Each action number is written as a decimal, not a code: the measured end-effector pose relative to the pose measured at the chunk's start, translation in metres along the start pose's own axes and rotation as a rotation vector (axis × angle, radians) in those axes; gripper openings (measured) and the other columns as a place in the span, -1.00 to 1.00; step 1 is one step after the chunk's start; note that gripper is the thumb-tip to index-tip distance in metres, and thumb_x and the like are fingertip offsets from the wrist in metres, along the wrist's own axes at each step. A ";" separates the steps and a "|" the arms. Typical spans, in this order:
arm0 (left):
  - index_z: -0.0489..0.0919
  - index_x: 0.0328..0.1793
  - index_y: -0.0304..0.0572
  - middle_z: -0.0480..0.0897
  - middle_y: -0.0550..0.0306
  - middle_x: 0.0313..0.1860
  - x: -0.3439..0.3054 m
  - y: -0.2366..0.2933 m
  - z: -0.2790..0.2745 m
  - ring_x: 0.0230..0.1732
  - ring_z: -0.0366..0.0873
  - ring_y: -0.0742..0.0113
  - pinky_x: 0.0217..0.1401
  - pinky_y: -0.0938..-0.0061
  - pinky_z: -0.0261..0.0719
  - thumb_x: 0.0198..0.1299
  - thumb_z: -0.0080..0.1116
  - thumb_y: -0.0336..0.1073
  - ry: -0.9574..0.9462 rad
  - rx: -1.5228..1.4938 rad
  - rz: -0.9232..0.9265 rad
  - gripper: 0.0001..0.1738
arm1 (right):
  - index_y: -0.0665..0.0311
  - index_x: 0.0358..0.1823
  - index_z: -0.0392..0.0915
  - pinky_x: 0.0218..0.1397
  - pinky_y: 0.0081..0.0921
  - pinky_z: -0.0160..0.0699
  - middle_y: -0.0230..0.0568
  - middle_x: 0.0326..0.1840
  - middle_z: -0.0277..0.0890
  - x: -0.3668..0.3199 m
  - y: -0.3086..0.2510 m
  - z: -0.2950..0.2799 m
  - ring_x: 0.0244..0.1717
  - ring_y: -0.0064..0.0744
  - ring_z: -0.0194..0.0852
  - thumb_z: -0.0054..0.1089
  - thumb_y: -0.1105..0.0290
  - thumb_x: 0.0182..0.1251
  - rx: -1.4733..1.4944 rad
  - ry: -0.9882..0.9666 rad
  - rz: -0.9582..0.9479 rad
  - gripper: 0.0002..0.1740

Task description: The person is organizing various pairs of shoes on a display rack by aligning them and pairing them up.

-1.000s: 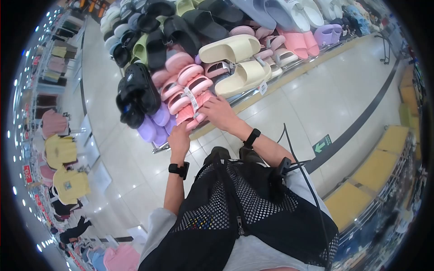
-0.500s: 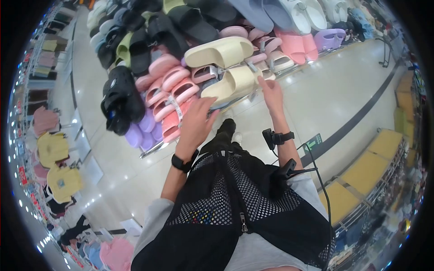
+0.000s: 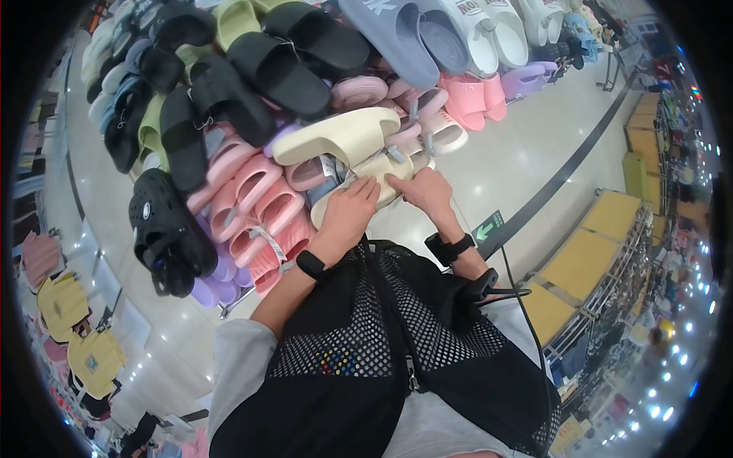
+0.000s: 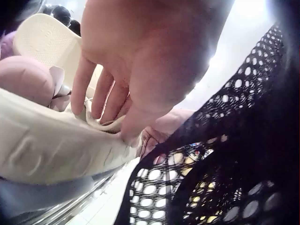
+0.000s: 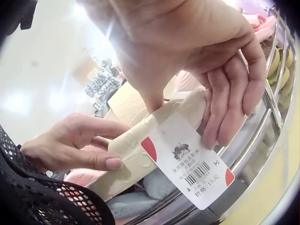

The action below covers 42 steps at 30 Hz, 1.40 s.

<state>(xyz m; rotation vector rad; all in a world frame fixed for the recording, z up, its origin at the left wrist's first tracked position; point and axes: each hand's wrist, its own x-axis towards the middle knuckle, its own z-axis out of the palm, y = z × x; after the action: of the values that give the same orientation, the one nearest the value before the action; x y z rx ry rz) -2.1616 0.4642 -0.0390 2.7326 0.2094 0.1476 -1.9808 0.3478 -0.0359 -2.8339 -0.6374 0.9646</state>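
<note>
A cream slide slipper (image 3: pixel 385 168) lies at the near edge of the display, and both hands grip it. My left hand (image 3: pixel 350 214) holds the end toward the left, thumb on the outer side wall and fingers over the inside, as the left wrist view shows. My right hand (image 3: pixel 429 192) has the other end between thumb and fingers. From that end hangs a white price tag (image 5: pixel 190 164) with a barcode and red corners. A second cream slide (image 3: pixel 332 137) lies just behind. Pink slippers (image 3: pixel 252 195) are stacked left of my left hand.
Black slides (image 3: pixel 282 72), grey-blue slides (image 3: pixel 397 38) and white slides (image 3: pixel 489 42) cover the display farther back. A black clog (image 3: pixel 168 237) hangs at the left corner above purple slippers (image 3: pixel 217 286). A metal rail (image 5: pixel 265 124) edges the display. Yellow-topped units (image 3: pixel 584 252) stand at the right.
Both hands have left the pink slippers and moved right to the near cream slide, which they now grip. The head view has shifted, so the display sits farther left.
</note>
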 end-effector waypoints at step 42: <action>0.23 0.61 -0.55 0.53 -0.30 0.44 0.246 -0.028 -0.118 0.40 0.57 0.10 0.35 0.28 0.62 0.39 0.45 -0.02 0.600 -0.930 -0.873 -0.05 | 0.40 0.68 0.20 -0.03 -0.52 0.65 -0.18 0.10 0.69 0.173 -0.009 -0.175 -0.11 -0.53 0.61 0.60 0.35 0.24 0.933 -0.543 -0.962 0.03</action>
<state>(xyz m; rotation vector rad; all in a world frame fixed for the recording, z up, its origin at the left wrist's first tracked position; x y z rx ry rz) -1.9386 0.5750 0.0763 1.4440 1.1282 0.6157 -1.7551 0.4366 0.0080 -1.2184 -1.0558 1.2916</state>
